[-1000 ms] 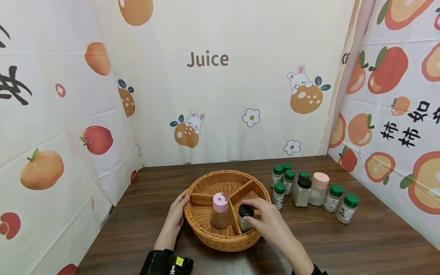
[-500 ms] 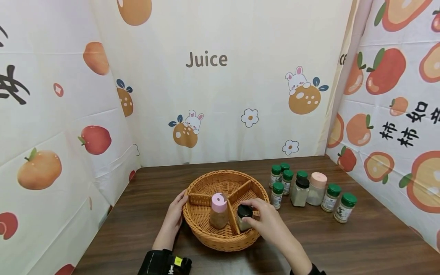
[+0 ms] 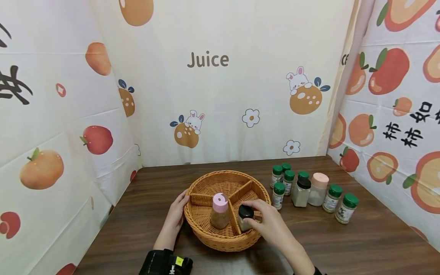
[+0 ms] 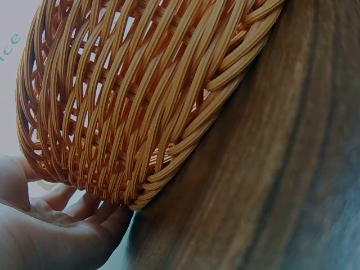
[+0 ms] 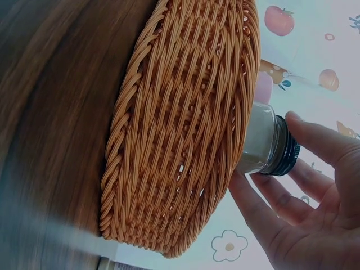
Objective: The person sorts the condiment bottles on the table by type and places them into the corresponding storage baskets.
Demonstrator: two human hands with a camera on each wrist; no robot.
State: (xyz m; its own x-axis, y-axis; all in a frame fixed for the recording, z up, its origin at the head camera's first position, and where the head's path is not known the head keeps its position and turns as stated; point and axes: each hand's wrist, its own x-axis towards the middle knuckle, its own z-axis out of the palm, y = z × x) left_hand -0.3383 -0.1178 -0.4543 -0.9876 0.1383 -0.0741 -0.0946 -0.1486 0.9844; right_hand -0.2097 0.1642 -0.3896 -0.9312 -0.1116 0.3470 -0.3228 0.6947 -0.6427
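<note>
Head view: green-capped jars (image 3: 311, 191) stand beside basket (image 3: 220, 179).

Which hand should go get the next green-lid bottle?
Probably the right hand: the green-lid bottles stand right of the basket, on its side. The left hand rests on the basket's far-left rim.

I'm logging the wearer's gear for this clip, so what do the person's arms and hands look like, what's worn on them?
Both hands are bare, with no gloves or rings visible. The left hand has a black strap-like mount at the wrist with a small yellow label on it. The right hand shows only a sliver of black at the wrist, at the frame's bottom edge. No cables are visible.
</note>
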